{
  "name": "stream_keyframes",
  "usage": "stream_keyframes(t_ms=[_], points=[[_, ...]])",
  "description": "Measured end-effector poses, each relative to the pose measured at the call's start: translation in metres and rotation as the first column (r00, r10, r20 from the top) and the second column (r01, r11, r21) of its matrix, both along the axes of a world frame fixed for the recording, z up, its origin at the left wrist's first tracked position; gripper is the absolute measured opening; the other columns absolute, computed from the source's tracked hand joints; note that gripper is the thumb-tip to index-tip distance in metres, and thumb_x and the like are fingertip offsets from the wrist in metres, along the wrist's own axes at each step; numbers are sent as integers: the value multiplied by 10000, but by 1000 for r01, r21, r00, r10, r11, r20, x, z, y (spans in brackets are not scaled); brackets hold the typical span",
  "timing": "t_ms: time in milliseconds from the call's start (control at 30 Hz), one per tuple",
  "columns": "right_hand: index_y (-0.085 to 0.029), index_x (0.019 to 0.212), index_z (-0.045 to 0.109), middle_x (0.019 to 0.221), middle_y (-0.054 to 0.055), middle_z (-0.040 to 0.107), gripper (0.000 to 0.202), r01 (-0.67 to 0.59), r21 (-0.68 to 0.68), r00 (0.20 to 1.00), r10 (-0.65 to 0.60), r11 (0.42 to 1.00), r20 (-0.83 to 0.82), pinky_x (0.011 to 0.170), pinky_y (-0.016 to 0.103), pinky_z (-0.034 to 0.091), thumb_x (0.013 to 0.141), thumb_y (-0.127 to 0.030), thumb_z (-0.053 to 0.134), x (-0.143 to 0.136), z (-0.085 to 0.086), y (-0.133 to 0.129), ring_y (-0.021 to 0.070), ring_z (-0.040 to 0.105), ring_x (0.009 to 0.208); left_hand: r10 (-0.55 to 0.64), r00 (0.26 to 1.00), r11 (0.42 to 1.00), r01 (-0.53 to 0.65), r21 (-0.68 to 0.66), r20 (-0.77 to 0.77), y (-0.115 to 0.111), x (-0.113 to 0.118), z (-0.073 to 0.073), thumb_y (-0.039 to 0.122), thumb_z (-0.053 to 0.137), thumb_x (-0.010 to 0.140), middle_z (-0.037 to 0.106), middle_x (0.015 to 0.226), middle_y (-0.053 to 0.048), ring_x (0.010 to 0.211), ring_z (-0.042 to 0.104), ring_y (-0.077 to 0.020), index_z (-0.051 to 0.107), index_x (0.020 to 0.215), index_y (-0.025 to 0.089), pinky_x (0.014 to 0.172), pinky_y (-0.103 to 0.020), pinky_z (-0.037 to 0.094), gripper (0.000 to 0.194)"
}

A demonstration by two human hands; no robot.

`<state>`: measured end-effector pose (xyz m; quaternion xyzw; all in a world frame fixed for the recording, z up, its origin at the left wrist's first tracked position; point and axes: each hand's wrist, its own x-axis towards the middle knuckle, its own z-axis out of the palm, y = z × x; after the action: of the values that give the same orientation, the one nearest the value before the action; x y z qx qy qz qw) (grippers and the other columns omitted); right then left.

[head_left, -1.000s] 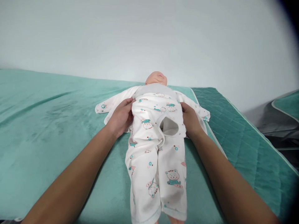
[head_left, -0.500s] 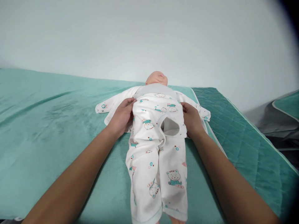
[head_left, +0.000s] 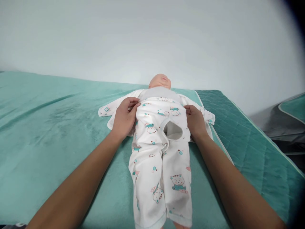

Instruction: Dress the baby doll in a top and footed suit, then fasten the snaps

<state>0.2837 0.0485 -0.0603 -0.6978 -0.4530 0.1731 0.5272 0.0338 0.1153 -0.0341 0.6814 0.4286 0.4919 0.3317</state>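
Note:
A baby doll [head_left: 158, 81] lies on its back, head away from me. It wears white split-crotch pants [head_left: 150, 152] printed with cartoon bears, pulled up over a plain pale torso. A white jacket [head_left: 111, 108] is spread open beneath it, sleeves out to both sides. My left hand [head_left: 126, 116] pinches the waist edge of the pants on the left side, thumb and fingers close together. On the other side, my right hand [head_left: 195, 121] has its fingers closed on the pants' waist edge, fingertips partly hidden. The doll's feet run out of view at the bottom.
Under the doll is a smooth green bed cover [head_left: 59, 143]. A darker quilted green pad [head_left: 247, 149] adjoins it on the right. Behind stands a pale wall [head_left: 143, 38]. Another green-topped surface [head_left: 294, 106] shows at the far right.
My left hand has shifted slightly up along the waist edge, its fingers a little higher. The right hand and the doll look nearly the same.

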Motion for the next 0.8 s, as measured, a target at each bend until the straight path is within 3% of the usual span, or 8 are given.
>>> stream_keyframes(t_ms=[100, 300, 433, 500, 600, 667, 733, 800], points=[[-207, 944, 636, 881, 64, 743, 193, -7, 13, 1000, 7, 1000, 0, 728, 346, 485, 781, -238, 537, 0, -1, 3, 221, 661, 788, 16, 1000, 995, -15, 96, -16, -2, 0, 4, 312, 582, 891, 680, 1099, -35, 1020, 630, -181, 684, 1031, 225, 929, -330, 509, 194], [-210, 978, 643, 993, 74, 731, 201, -38, 94, 999, 37, 995, 2, 824, 371, 482, 856, -336, 544, -5, 2, -1, 228, 655, 902, -78, 996, 982, 71, 174, 37, -1, -1, 12, 302, 613, 885, 677, 1059, -26, 1010, 628, -178, 726, 963, 231, 916, -312, 498, 154], [-226, 932, 669, 927, 37, 692, 190, -13, 237, 996, -8, 972, 88, 818, 343, 470, 898, -381, 564, -12, 19, -8, 201, 619, 878, -139, 988, 972, 148, 183, -60, 11, -3, 25, 333, 647, 865, 680, 1028, -27, 1028, 608, -190, 738, 929, 234, 958, -329, 447, 149], [-231, 887, 663, 930, 27, 661, 151, -125, 301, 987, 88, 945, 133, 799, 320, 464, 898, -359, 583, -14, 33, -4, 188, 597, 890, -220, 968, 958, 238, 157, -124, 19, -2, 35, 355, 658, 852, 673, 1003, -28, 1010, 602, -194, 729, 887, 227, 943, -330, 436, 151], [-233, 809, 635, 900, 9, 614, 124, -385, 231, 916, 339, 894, 215, 756, 303, 442, 874, -338, 634, -13, 53, 10, 167, 561, 842, -387, 890, 912, 408, 42, -244, 32, 0, 54, 402, 677, 821, 638, 1004, -25, 949, 584, -188, 693, 864, 219, 867, -318, 438, 189], [-233, 791, 614, 879, -5, 579, 144, -515, 126, 846, 479, 848, 236, 727, 300, 425, 834, -345, 693, -10, 63, 20, 151, 521, 777, -499, 794, 859, 506, -80, -347, 38, 1, 65, 430, 696, 793, 602, 1040, -18, 931, 561, -183, 668, 902, 226, 828, -309, 427, 233], [-234, 795, 601, 899, -6, 549, 178, -593, 50, 784, 563, 803, 262, 722, 299, 416, 802, -353, 734, -5, 67, 26, 146, 493, 766, -588, 685, 800, 571, -185, -430, 43, 1, 72, 437, 699, 784, 570, 1052, -13, 920, 532, -179, 637, 929, 231, 796, -300, 407, 260], [-237, 803, 593, 953, 8, 533, 197, -640, 10, 737, 610, 768, 293, 738, 301, 416, 803, -372, 737, -1, 69, 27, 160, 501, 829, -637, 622, 759, 609, -231, -455, 45, 0, 75, 425, 667, 809, 541, 995, -8, 867, 495, -164, 592, 890, 218, 744, -288, 377, 235]])
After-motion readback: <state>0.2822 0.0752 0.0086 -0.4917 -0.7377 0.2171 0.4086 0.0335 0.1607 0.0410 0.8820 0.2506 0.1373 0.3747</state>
